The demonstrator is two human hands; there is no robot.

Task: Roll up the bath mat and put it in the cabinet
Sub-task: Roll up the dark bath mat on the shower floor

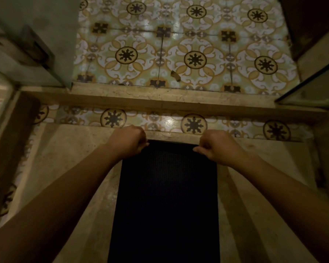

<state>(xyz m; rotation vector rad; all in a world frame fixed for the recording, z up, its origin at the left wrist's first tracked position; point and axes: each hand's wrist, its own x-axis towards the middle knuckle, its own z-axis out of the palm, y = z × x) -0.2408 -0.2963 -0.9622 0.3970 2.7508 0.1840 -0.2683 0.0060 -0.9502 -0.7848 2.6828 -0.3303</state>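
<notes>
A dark navy bath mat [167, 202] with a fine dotted texture lies flat on the beige stone floor, running from the bottom of the view up to a stone step. My left hand [128, 140] pinches the mat's far left corner. My right hand [215, 146] pinches the far right corner. Both hands are closed on the mat's far edge, which sits slightly raised against the step. No cabinet is in view.
A stone threshold [160, 99] crosses the view beyond the mat, with patterned floor tiles [179, 44] past it. A glass door panel [32, 44] with a hinge stands at upper left, another glass edge [311, 86] at right. A small scrap [175, 75] lies on the tiles.
</notes>
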